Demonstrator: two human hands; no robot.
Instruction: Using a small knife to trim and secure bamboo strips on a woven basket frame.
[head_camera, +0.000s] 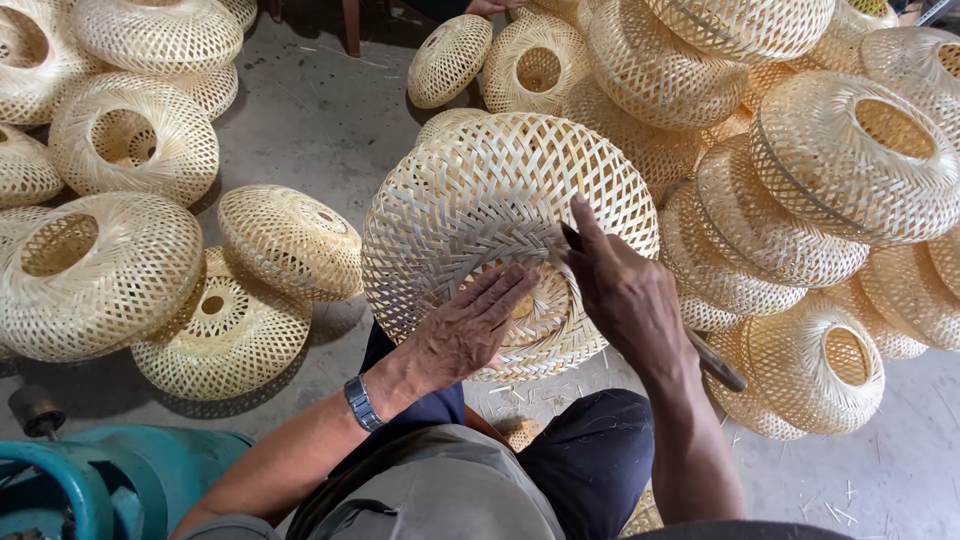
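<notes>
Both forearms are bare, with no sleeves reaching the left hand (470, 330) or the right hand (625, 295). Just behind the left hand, a wristwatch (362, 402) with a metal link band circles the wrist. Below the hands, dark navy trousers (590, 460) cover the knees, and nearer the camera sits a grey shirt (440, 495).

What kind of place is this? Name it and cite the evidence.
Probably a bamboo-weaving workshop: piles of woven shades on a concrete floor, and hands working a woven shade with a tool.
</notes>
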